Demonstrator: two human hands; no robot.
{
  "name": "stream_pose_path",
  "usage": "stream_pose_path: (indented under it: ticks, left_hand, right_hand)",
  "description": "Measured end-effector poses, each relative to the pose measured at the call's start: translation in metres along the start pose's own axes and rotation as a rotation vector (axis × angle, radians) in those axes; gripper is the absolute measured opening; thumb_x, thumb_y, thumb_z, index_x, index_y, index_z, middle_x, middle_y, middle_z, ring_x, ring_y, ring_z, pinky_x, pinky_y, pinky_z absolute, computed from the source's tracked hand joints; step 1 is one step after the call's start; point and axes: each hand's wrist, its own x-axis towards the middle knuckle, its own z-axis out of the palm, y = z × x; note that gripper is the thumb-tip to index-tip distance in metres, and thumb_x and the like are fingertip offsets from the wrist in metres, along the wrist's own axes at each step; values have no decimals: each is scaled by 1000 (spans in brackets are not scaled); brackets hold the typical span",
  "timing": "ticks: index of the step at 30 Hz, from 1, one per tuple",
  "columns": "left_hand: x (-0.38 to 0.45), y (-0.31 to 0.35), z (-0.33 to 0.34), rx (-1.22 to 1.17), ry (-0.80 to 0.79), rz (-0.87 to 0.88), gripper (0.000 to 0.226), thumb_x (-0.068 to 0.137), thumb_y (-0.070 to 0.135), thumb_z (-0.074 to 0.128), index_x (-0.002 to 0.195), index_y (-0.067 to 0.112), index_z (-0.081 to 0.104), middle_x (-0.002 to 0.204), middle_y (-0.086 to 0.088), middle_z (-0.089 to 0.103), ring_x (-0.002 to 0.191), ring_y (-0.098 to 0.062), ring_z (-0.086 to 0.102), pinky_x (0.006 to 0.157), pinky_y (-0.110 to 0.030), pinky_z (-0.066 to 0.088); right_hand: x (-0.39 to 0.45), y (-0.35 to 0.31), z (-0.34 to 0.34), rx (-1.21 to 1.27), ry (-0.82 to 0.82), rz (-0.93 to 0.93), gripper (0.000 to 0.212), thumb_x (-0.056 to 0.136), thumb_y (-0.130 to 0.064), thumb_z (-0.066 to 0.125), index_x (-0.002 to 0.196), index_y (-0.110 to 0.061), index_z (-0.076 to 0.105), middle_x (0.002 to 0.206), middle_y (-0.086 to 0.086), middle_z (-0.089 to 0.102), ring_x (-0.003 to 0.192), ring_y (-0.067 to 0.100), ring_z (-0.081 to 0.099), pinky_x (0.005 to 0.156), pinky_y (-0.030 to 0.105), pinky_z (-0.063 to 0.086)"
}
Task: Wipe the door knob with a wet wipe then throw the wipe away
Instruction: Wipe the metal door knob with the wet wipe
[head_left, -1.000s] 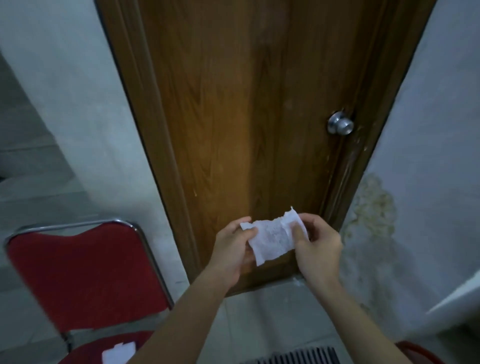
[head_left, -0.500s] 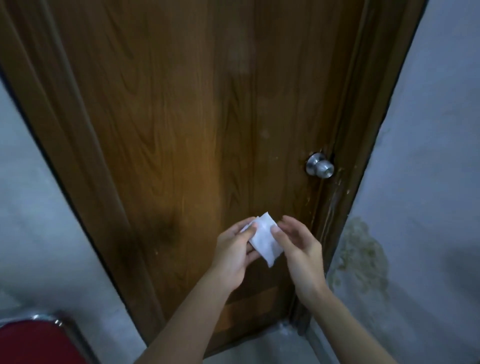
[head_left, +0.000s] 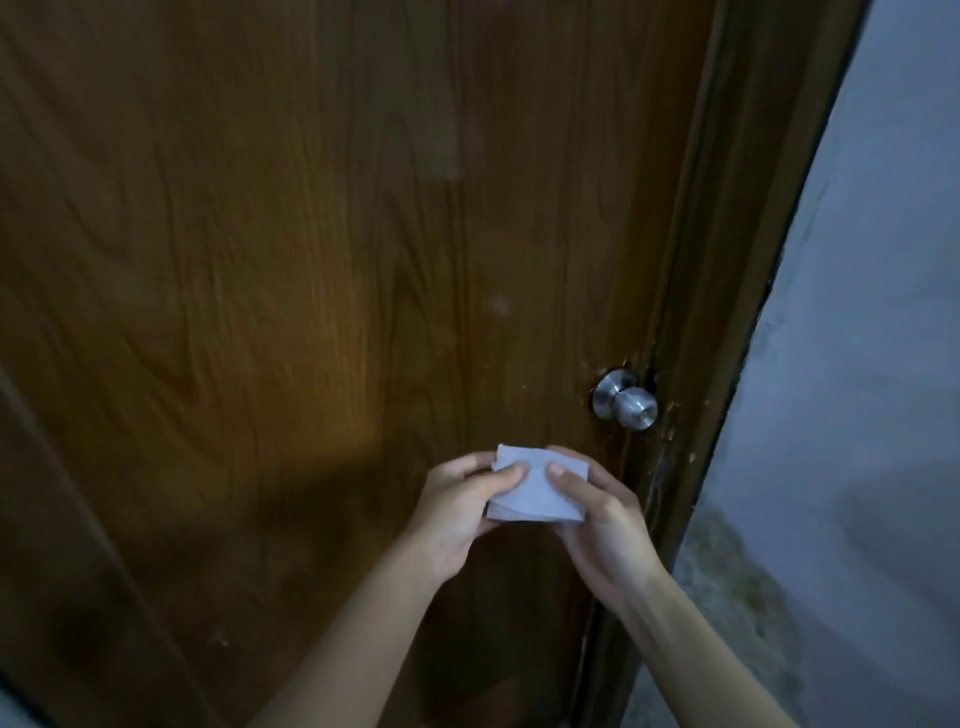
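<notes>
Seemingly folded wipe (head_left: 537, 493) lies crosswise.

The door (head_left: 311, 260) runs out of the picture at the top, left and bottom, so its full outline cannot be told. Both forearms are cut off by the lower edge. The folded wipe (head_left: 535, 493) is partly covered: the left hand (head_left: 457, 509) hides its left border, the right hand (head_left: 602, 519) its right corner (only the thumbs lie on the near face). The fingers (head_left: 571, 457) behind the wipe are mostly hidden. The knob (head_left: 631, 405) conceals part of its own round plate. The stained wall (head_left: 857, 415) is blurred low down.
</notes>
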Motion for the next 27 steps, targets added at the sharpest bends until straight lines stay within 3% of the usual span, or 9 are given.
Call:
stream_pose_path:
  ticks: [4, 9, 12, 16, 21, 23, 27]
  left_hand:
    - [19, -1, 25, -121, 15, 8, 19, 80, 16, 66, 99, 14, 66, 103, -9, 68, 95, -20, 67, 76, -29, 55]
    - [37, 0, 53, -102, 135, 92, 10, 80, 18, 66, 90, 17, 70, 98, -6, 70, 92, -19, 66, 69, -25, 53]
    - [48, 4, 75, -54, 187, 86, 9, 83, 21, 64, 89, 17, 69, 93, -3, 69, 86, -15, 65, 63, -23, 51]
    - [66, 5, 98, 130, 218, 162, 12, 89, 22, 56, 91, 22, 67, 91, 2, 68, 87, -11, 62, 70, -23, 49]
    - [85, -2, 118, 515, 136, 313, 25, 83, 14, 63, 106, 22, 62, 104, 8, 60, 98, -8, 57, 78, -16, 47]
    - [94, -9, 127, 637, 158, 349, 33, 81, 14, 66, 112, 22, 58, 114, 6, 53, 101, -6, 51, 76, -12, 43]
    - [108, -22, 144, 683, 200, 394, 49, 77, 19, 71, 121, 22, 52, 119, 6, 47, 105, -6, 46, 82, -14, 40]
  right_hand:
    - [16, -14, -12, 32, -77, 70, 30, 83, -7, 59, 113, -3, 62, 110, 16, 70, 105, 25, 66, 84, 31, 54]
    - [32, -37, -35, 31, -104, 117, 25, 90, -7, 52, 112, -2, 64, 110, 16, 70, 103, 25, 66, 82, 31, 57]
    - [39, -55, -54, -55, -84, 126, 24, 91, -9, 51, 111, -9, 64, 108, 13, 71, 98, 23, 69, 72, 30, 59]
    - [49, -77, -88, -174, 96, 9, 22, 90, -9, 52, 109, -12, 63, 109, 12, 65, 97, 25, 67, 63, 25, 59]
    - [69, -96, -128, -328, 292, -202, 23, 90, -8, 52, 103, -22, 66, 107, 5, 67, 101, 22, 64, 91, 44, 52]
    - [73, -98, -134, -380, 324, -255, 25, 89, -6, 53, 98, -25, 67, 100, 1, 69, 99, 20, 64, 92, 43, 51]
    - [76, -87, -140, -536, 320, -292, 28, 90, -6, 52, 113, -14, 65, 101, 5, 68, 99, 23, 63, 88, 38, 50]
